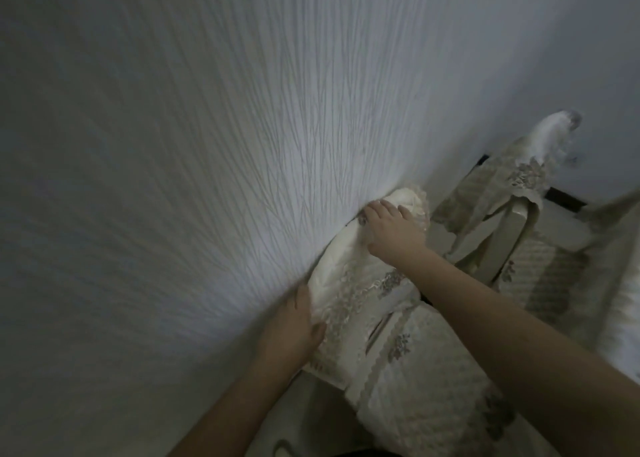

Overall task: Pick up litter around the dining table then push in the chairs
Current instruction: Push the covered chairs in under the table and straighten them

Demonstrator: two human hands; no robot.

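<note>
Both hands grip the top rail of a cream lace-covered chair (377, 283) standing against the white pleated-cloth surface (207, 145). Left hand (294, 328) fingers curl round the rail's near end; right hand (391, 228) fingers curl over its far end. A second covered chair (512, 221) stands just beyond.

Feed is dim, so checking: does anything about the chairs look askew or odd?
Nothing looks damaged or spilled. Both hands, left hand and right hand, hold the near chair by its lace-covered top rail. The far chair stands at a different angle from it, not lined up. No litter shows.
</note>
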